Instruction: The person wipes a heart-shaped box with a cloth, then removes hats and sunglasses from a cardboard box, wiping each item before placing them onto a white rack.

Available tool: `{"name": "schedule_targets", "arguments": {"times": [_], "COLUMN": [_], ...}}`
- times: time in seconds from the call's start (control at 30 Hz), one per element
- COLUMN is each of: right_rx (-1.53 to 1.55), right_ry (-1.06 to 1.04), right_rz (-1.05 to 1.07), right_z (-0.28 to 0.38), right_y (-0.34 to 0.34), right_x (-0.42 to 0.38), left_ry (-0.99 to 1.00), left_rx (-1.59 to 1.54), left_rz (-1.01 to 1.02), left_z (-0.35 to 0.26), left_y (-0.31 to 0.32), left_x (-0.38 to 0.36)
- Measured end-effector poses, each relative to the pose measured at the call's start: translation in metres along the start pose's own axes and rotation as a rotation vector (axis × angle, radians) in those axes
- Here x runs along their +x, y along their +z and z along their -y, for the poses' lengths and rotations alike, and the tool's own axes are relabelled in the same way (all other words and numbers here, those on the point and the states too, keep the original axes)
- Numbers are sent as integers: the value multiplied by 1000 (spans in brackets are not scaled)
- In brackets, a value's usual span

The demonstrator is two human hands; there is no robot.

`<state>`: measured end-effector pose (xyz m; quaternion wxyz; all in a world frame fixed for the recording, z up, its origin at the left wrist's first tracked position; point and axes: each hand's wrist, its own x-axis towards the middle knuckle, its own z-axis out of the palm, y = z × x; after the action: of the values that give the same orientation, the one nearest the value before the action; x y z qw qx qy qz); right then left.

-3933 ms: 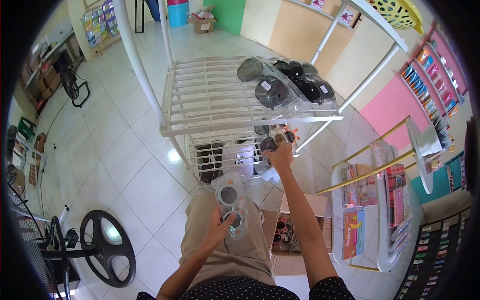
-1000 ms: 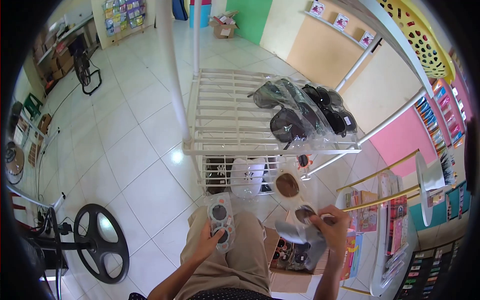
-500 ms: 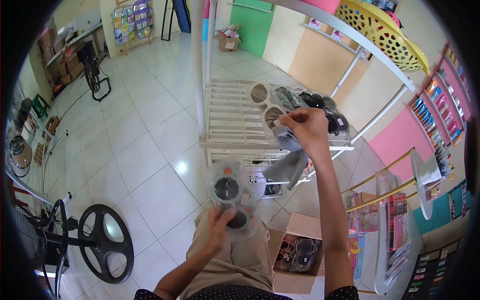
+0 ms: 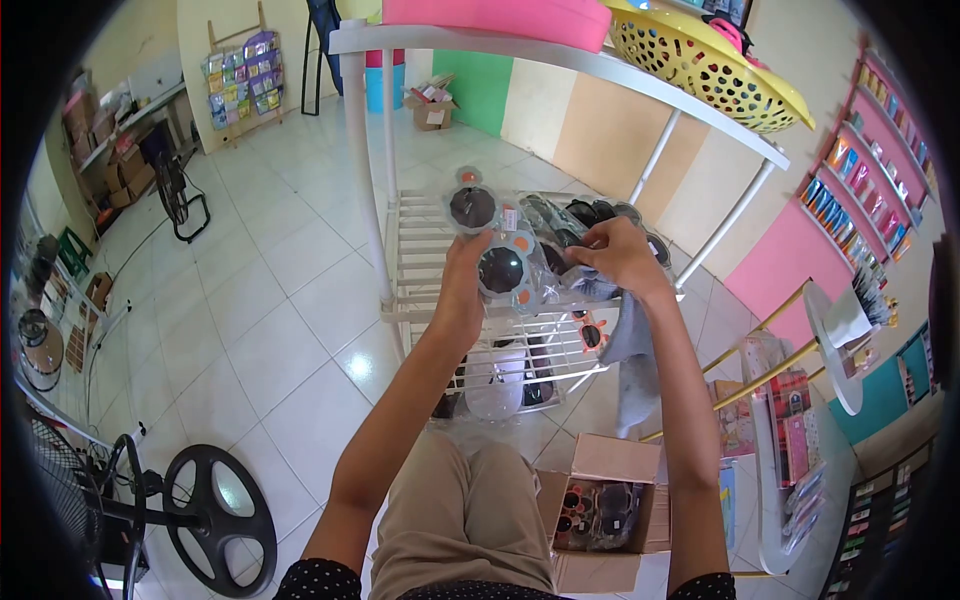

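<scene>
My left hand point(image 4: 463, 285) holds a pair of flower-shaped sunglasses point(image 4: 500, 270) in clear plastic, its frame pale grey with orange dots and its lenses dark. It is raised over the white slatted shelf point(image 4: 420, 262). Pinched together, the fingers of my right hand point(image 4: 625, 258) are at the wrapped dark sunglasses point(image 4: 590, 212) lying in rows on that shelf. A grey cloth point(image 4: 630, 350) hangs from my right hand past the shelf's front edge. The flower-shaped pair partly hides the sunglasses behind it.
Below, an open cardboard box point(image 4: 605, 515) contains more wrapped sunglasses. Further eyewear lies on the lower rack point(image 4: 560, 375). A yellow basket point(image 4: 700, 75) and a pink basin point(image 4: 500, 18) stand on top. A black fan base point(image 4: 222, 520) is at left, a display table point(image 4: 835, 355) at right.
My left hand has lifted the flower-shaped sunglasses from near my lap up to the shelf. My right hand has let go of the pale-framed pair. The cloth now hangs straighter.
</scene>
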<state>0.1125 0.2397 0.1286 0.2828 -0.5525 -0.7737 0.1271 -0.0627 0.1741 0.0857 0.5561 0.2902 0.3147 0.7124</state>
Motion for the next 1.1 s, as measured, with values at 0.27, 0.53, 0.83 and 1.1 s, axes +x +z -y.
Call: {"name": "schedule_targets", "arguments": {"times": [0.27,0.53,0.83,1.1], "right_rx": [307,568,229,75], "right_ry": [69,169,59,-11], "right_rz": [88,0,-176,149], "right_z": [-13,-18,23,13], "right_y": [10,19,-9,3], "right_x": [12,21,-21,-15], "left_ry": [-76,-78,-129,-139], "left_rx": [67,111,196,90], "left_rz": [77,162,107,153], "left_z": [-4,-10,-6,-12], "left_y": [7,18,13,10], "left_x": [24,55,57,52]}}
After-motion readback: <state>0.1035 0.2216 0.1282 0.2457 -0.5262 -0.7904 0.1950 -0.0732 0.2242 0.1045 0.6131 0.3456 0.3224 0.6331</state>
